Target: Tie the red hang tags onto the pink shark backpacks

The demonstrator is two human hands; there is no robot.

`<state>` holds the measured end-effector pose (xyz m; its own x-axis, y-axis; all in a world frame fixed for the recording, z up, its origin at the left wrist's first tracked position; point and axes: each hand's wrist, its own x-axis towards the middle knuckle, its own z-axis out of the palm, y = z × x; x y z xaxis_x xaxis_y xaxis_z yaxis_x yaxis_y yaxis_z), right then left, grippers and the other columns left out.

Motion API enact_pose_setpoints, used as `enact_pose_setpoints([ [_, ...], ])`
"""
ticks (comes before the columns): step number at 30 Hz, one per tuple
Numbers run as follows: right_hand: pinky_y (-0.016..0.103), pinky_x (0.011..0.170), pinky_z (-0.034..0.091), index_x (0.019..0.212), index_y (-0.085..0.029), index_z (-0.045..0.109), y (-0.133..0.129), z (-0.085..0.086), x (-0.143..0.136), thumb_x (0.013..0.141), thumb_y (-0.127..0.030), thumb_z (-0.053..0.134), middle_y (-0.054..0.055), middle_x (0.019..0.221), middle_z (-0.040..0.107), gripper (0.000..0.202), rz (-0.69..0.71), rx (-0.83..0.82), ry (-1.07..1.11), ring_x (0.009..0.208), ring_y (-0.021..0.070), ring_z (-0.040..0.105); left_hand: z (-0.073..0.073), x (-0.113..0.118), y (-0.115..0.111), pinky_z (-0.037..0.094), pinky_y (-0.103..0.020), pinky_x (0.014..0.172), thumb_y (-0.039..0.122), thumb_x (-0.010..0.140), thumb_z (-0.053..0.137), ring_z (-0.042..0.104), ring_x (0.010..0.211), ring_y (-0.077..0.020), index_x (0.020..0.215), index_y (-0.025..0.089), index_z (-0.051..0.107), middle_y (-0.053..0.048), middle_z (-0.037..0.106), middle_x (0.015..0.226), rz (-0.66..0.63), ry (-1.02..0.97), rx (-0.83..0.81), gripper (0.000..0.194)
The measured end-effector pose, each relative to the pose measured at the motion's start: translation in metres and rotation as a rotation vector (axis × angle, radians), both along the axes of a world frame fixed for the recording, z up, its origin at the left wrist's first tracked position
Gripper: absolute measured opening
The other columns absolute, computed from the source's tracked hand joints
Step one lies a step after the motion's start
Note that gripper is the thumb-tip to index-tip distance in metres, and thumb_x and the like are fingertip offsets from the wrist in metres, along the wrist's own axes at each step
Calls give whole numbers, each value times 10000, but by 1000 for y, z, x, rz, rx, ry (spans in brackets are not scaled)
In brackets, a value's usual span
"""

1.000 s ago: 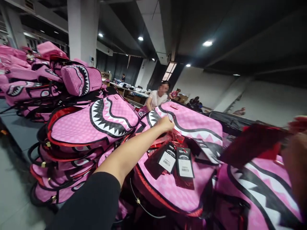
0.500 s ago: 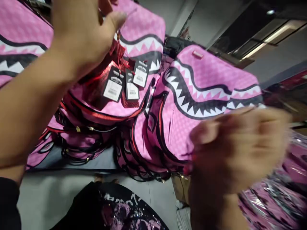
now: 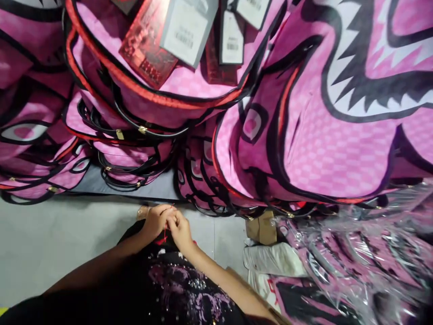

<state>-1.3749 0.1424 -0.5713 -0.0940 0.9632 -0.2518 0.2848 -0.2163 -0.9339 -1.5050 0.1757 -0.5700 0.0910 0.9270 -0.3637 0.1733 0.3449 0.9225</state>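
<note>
Low in front of my body, my left hand [image 3: 156, 222] and my right hand [image 3: 180, 230] meet with their fingertips pressed together. A thin red string [image 3: 165, 235] hangs down between them; both hands seem to pinch it. Whatever else the fingers cover is hidden. Above them, away from both hands, black-and-white barcode hang tags [image 3: 232, 40] and a shiny red tag [image 3: 147, 54] lie on a pink backpack [image 3: 162, 85] with red-and-black edging.
Another pink backpack [image 3: 331, 158] with a shark-mouth print lies at the right, over a stack of similar bags. The stacks rest on a grey table [image 3: 155, 187]. Plastic-wrapped bags [image 3: 365, 253] are at lower right, beside a cardboard box [image 3: 262, 228] on the floor.
My left hand has left the tags and my right hand has come away from the right backpack. Both are now together low by my body. The view has tilted down and closer.
</note>
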Motion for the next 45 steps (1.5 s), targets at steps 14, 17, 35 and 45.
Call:
enact_pose_setpoints([
  [14,294,703,478,1368,-132,385,32,-43,16,958,-267,353,113,1026,702,433,-245,23,-896,785,202,675,-68,1,76,441,-222,700,215,874,489,650,755,-144,913,227,699,-5,727,788,-387,190,81,214],
  [17,289,678,467,1356,-137,398,30,-45,15,948,-263,354,85,918,717,429,-277,-19,-895,745,206,674,-69,6,83,447,-235,728,191,890,454,651,779,-153,979,218,692,-19,726,815,-428,229,110,255],
  [35,242,611,420,982,-187,636,40,-39,30,911,-253,422,43,723,693,236,-273,41,-900,589,156,606,-70,24,100,415,-235,680,226,840,520,611,738,-149,864,199,658,-8,706,799,-646,133,152,142],
  [45,290,709,500,940,-190,497,54,-15,33,943,-374,390,121,969,687,213,-138,257,-686,719,161,649,-81,-7,70,461,-237,760,221,754,674,633,794,-127,1229,212,503,6,686,892,-633,-216,62,505],
])
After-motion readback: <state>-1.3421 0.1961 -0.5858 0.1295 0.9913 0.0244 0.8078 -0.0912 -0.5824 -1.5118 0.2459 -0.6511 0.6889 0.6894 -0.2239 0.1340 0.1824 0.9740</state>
